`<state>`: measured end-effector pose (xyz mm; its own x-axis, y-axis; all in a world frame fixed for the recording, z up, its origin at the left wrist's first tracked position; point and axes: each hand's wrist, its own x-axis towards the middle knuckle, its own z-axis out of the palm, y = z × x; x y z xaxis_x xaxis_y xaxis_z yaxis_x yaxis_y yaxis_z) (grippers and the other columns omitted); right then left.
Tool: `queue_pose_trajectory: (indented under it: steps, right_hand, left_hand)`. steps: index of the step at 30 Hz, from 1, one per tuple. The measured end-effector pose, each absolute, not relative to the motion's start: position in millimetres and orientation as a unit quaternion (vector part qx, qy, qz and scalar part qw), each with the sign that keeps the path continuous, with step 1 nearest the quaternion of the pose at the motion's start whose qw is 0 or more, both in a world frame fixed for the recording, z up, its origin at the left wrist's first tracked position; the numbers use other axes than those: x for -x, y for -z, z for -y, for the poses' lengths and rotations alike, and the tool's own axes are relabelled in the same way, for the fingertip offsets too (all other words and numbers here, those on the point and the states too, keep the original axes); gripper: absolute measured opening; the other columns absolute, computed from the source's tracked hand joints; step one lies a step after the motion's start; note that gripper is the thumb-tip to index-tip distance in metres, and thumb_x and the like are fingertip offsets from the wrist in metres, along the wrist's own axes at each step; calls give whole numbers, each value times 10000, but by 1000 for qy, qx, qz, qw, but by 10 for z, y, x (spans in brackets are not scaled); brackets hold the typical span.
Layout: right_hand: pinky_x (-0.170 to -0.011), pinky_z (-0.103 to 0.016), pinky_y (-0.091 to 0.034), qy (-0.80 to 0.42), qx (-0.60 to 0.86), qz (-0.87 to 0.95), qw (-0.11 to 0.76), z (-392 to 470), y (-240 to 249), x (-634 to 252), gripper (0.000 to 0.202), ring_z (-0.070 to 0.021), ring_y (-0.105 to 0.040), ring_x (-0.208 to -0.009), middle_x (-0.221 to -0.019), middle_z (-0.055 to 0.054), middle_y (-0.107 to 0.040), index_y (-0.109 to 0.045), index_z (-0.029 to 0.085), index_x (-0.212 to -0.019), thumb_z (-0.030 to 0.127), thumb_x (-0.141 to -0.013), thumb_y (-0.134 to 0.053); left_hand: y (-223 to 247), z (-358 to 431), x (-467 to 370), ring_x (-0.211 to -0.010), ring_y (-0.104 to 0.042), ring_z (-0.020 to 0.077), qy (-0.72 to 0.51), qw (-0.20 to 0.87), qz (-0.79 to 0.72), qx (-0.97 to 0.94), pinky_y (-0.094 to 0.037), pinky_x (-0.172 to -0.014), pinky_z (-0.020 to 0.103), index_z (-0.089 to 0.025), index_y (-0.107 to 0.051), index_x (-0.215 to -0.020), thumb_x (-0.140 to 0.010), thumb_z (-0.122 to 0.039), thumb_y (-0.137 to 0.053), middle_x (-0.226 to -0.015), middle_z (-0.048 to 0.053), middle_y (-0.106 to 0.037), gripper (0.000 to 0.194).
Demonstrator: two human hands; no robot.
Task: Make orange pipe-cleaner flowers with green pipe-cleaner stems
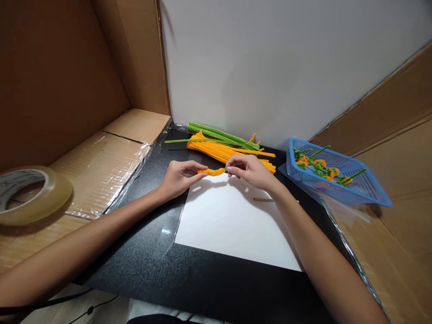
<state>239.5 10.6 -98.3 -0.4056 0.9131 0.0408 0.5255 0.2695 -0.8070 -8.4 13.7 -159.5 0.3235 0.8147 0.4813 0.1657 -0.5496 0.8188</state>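
Between my hands hangs a coiled orange fuzzy piece (pixel 215 172), level above the far edge of the white sheet (pixel 232 225). My left hand (pixel 184 177) pinches its left end between thumb and fingers. At its right end a short green bit shows, and my right hand (pixel 245 170) is closed on it with the fingertips. Just beyond lie a bundle of orange fuzzy stems (pixel 216 150) and a bundle of green stems (pixel 219 132), with one green stem lying loose across the orange ones. A thin tan stick (pixel 263 199) lies on the sheet, partly hidden by my right forearm.
A blue basket (pixel 337 186) at the right holds several orange and green fuzzy pieces. On cardboard at the left sits a large roll of clear tape (pixel 57 193). The black tabletop (pixel 141 243) is bounded by a white panel behind and cardboard walls at the sides.
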Motion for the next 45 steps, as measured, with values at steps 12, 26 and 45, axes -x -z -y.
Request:
queue_pose_trajectory:
  steps: [12, 26, 45]
  right_hand:
    - [-537, -248, -417, -399, 486, 727, 275, -85, 1022, -2336, 218, -117, -520, -532, -695, -43, -693, -590, 178, -836, 395, -864, -590]
    - [-600, -275, -442, -357, 499, 752, 240, -106, 977, -2390, 239, -156, -605, -629, -746, -53, -710, -672, 171, -820, 408, -840, -644]
    - [-535, -258, -407, -372, 529, 717, 261, -126, 1000, -2452, 255, -124, -536, -532, -700, -55, -716, -682, 159, -798, 410, -833, -657]
  left_hand:
    - [1602, -124, 72, -656, -723, 139, -498, 328, -340, -727, -592, -621, 217, -133, -775, -904, -809, -304, -767, -853, 79, -795, 196]
    - [1572, -124, 77, -685, -733, 145, -503, 320, -356, -719, -586, -644, 219, -137, -775, -920, -813, -312, -765, -864, 72, -797, 206]
    - [1592, -225, 62, -715, -724, 184, -507, 493, -374, -600, -570, -636, 262, -135, -720, -934, -718, -468, -827, -793, 70, -765, 410]
